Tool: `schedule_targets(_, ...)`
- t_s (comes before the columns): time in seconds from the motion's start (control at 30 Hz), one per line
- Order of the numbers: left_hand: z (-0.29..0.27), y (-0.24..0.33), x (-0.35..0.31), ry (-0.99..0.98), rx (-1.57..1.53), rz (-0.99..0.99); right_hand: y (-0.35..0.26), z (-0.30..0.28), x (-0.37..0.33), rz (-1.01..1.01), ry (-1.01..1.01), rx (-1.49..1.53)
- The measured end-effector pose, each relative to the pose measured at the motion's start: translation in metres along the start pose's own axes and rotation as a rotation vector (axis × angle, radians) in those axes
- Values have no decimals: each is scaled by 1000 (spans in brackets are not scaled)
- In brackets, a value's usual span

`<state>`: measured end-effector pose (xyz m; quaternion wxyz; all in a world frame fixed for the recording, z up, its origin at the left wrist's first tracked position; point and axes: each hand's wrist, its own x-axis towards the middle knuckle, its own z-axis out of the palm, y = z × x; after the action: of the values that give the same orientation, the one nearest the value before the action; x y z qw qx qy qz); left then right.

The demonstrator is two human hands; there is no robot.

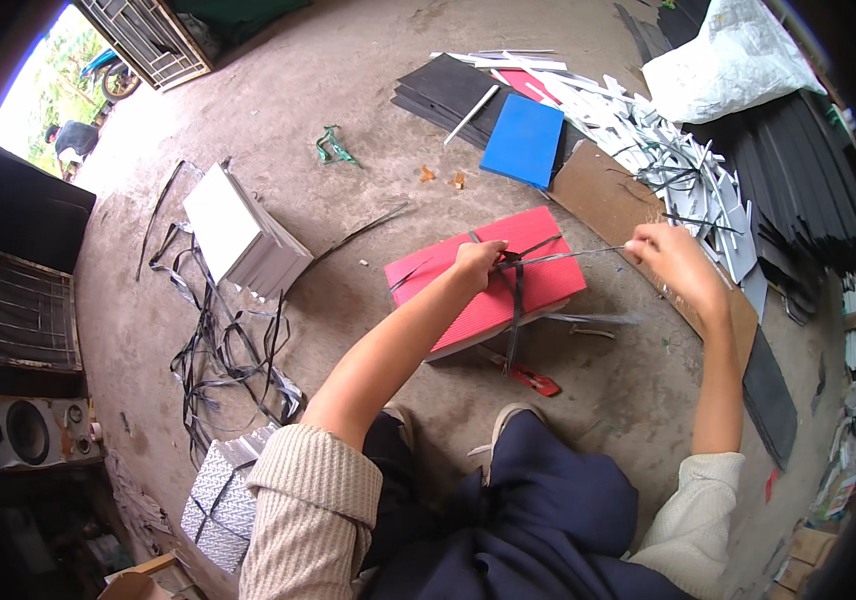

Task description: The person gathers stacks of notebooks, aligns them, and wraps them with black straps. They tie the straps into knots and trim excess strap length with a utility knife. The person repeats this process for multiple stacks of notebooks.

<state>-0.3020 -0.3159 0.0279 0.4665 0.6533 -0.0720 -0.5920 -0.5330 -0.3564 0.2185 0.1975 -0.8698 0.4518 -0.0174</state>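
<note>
Concrete floor (348,330), items listed left to right. Tangled dark strapping (213,350) and a white sheet stack (238,235) are seen well left of the fingers. Left hand (476,262): fingers closed, pressed down on the strap crossing atop the red bundle (538,265), which lies directly beneath them. Dark strap (568,256): stretched taut between both hands. Right hand (676,258): fingers pinched together on the strap's end, held above a brown cardboard sheet (598,190). Blue sheet (523,140) is set beyond the fingers; white offcuts (668,150) beyond the right hand.
</note>
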Motion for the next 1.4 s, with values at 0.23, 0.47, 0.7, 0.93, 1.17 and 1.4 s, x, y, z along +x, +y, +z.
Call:
schedule_targets(0.23, -10, 19, -2, -416, 299, -23, 41, -13, 3, 45, 188, 3)
schedule_targets(0.47, -37, 40, 16, -593, 550, 59, 82, 39, 18, 122, 112, 84)
schedule_targets(0.7, -42, 54, -10, -282, 1454, 418, 89, 59, 17, 208, -48, 403)
schedule_targets(0.93, -62, 58, -47, -148, 881, 385, 31, 33, 28, -55, 23, 837)
schedule_targets(1.17, -72, 62, -64, -242, 207, 260, 5, 10, 37, -213, -58, 842)
schedule_targets(1.4, -60, 70, -83, -196, 1081, 874, -61, -7, 57, -447, 8, 551)
